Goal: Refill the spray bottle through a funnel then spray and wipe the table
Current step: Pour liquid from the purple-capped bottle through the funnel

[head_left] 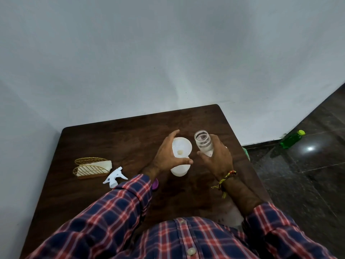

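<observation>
While the pour has not yet begun, the dark brown wooden table (104, 143) carries everything needed.

- Translucent white plastic spray bottle (180, 168): upright near table centre, cap off, a white plastic funnel (182, 149) seated in its neck. Probably light and thin-walled when near empty, so it would tip easily; best steadied low on the body or at the neck under the funnel rim, not by the funnel alone.
- Left hand (168, 156): curled around the funnel and bottle top, thumb in front, fingers behind. Fingers apart; cannot tell whether they press on the plastic or only cup it.
- Right hand (218, 156): clamped around a clear plastic jar (203, 142) with an open threaded mouth, just beside the funnel, tilted slightly towards it. Some whitish liquid shows low in the jar. Smooth wall, likely slippery if wet; the grip sits mid-body, which looks sound for tipping.
- Gold wire holder with white napkins (92, 168): left side of table, well apart from the bottle.
- White trigger spray head (114, 177): lying on its side just beside the holder, detached.
- Purple lid (155, 184): mostly hidden under the left sleeve.
</observation>
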`<act>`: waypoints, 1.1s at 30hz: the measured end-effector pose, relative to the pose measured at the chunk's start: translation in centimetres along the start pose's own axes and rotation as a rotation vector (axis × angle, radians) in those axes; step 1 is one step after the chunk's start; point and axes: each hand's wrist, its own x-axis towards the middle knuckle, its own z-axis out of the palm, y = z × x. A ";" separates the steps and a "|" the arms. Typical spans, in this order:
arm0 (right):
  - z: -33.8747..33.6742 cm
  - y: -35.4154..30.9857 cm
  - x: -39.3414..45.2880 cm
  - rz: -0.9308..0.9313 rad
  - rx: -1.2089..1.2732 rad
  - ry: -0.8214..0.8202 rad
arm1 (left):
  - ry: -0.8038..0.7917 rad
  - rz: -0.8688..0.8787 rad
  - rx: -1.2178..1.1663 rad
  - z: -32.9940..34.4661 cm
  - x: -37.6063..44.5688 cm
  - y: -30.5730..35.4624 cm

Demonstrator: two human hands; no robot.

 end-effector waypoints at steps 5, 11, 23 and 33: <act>-0.3 0.9 -1.0 0.141 0.294 0.160 | 0.025 -0.055 -0.123 -0.5 -0.4 0.0; -1.3 1.4 -1.7 0.198 0.471 0.236 | 0.320 -0.193 -0.202 -1.0 -2.5 -3.3; -0.4 0.6 -4.8 0.195 0.453 0.223 | -0.304 -0.377 0.549 1.5 -7.8 -10.8; 0.5 -1.6 -8.0 -0.005 0.331 -0.047 | 0.207 -0.472 0.193 -0.3 -9.2 -8.0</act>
